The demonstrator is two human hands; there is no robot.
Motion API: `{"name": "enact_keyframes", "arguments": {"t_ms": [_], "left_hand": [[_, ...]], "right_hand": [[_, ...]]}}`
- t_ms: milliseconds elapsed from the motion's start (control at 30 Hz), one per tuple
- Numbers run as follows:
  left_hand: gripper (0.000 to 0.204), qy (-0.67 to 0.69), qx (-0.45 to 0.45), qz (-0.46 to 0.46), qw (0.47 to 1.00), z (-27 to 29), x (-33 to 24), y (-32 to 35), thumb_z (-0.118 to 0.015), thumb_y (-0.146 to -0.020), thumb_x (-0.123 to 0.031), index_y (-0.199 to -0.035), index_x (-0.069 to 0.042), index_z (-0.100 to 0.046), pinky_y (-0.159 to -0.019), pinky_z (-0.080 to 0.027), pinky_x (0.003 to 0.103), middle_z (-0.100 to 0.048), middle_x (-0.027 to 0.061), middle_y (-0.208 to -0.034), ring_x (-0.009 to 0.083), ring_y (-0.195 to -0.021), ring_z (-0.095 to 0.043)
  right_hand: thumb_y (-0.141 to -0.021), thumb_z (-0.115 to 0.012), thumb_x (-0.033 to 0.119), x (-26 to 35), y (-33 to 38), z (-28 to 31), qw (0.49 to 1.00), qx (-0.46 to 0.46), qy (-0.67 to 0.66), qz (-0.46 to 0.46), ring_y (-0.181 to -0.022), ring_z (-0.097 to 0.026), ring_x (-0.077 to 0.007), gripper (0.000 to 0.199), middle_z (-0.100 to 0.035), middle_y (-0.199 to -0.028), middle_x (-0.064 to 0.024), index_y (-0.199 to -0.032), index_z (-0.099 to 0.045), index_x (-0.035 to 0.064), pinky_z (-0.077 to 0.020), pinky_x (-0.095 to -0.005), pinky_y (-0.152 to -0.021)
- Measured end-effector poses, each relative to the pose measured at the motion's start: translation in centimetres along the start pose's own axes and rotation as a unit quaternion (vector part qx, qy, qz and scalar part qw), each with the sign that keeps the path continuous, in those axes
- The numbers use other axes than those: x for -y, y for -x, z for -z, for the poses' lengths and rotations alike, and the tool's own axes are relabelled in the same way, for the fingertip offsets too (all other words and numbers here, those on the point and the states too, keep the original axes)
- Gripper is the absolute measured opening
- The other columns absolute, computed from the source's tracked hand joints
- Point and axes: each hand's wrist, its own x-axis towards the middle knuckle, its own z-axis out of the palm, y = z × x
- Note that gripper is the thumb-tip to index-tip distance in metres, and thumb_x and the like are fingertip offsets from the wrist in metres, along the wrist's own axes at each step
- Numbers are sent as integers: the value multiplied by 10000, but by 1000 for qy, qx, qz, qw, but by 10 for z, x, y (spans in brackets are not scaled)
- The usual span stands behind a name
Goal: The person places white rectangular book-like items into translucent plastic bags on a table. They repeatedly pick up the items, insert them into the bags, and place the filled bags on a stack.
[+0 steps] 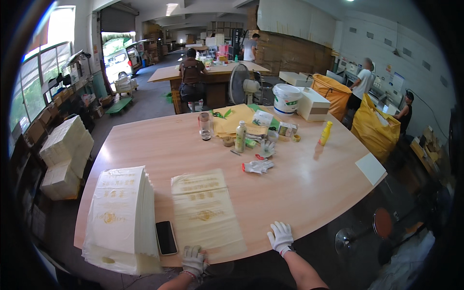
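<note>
Plastic bag (205,208), flat on the near left of the table (309,193), with the gloved left hand (194,260) at its near edge, fingers bent, pinching or just resting impossible to tell, and the gloved right hand (281,239) empty, fingers slightly spread, on the table's near edge. Apparently one bag laid out singly, the stack of bags (116,208) left of the phone (166,238) untouched. Hard to make out: the bag's near left corner under the left hand, the stack's count, forearms (305,271) cut off below.
</note>
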Motion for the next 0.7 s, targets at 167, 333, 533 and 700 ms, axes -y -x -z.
{"name": "enact_keyframes", "arguments": {"t_ms": [167, 333, 533, 700], "left_hand": [[401, 6, 0, 3, 1000, 1, -2, 2, -644, -635, -240, -989, -89, -532, -915, -342, 535, -489, 150, -1051, 347, -1011, -469], [388, 1, -5, 13, 1000, -9, 1, 4, -639, -641, -237, -990, -93, -549, -934, -334, 542, -489, 150, -1077, 350, -1026, -462], [397, -2, -15, 4, 1000, 0, -2, 0, -632, -636, -232, -999, -94, -549, -937, -329, 547, -487, 149, -1087, 351, -1034, -459], [410, 1, -7, 1, 1000, -5, -1, 1, -626, -632, -231, -1008, -96, -535, -932, -326, 552, -486, 147, -1084, 350, -1037, -458]], "right_hand": [[-769, -596, 310, -1, 0, -2, 1000, -23, -8, 8, -1092, -472, -296, 362, -549, -1144, -112, -1060, -575, 95, -319, -508, -958], [-767, -599, 307, 0, 0, 0, 1000, -22, 0, 1, -1085, -479, -295, 359, -551, -1144, -105, -1056, -579, 96, -324, -505, -955], [-766, -602, 301, 1, -1, 4, 999, -37, -10, 8, -1072, -487, -287, 347, -559, -1134, -106, -1042, -591, 90, -332, -483, -951], [-768, -601, 295, 0, -1, 2, 999, -45, -12, 10, -1063, -490, -283, 334, -563, -1127, -108, -1028, -597, 85, -332, -468, -952]]}}
